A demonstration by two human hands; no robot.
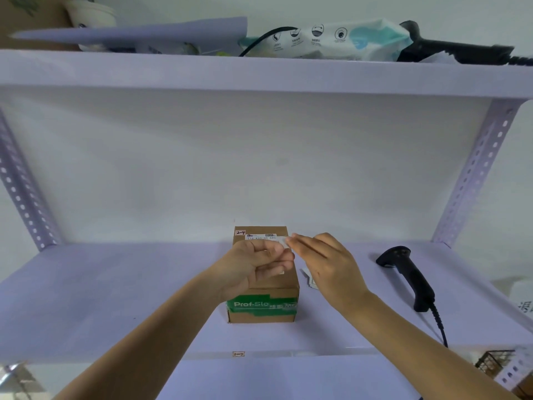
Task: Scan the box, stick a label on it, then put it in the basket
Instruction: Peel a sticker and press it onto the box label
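A small brown cardboard box (264, 295) with green printed tape stands on the white shelf (115, 290), a printed shipping label on its top far edge. Both hands hover just above the box. My left hand (256, 267) is curled around a small white label sheet (281, 271). My right hand (320, 261) pinches the sheet's upper end (285, 241) with its fingertips. A black handheld barcode scanner (409, 275) lies on the shelf to the right, its cable running off the front edge. A dark wire basket (494, 362) shows partly at the lower right.
Small white paper scraps (310, 280) lie on the shelf just right of the box. The upper shelf (259, 73) holds a second black scanner (450, 47), a wipes pack (340, 39), a white cup and a flat sheet. Perforated metal posts stand at both sides.
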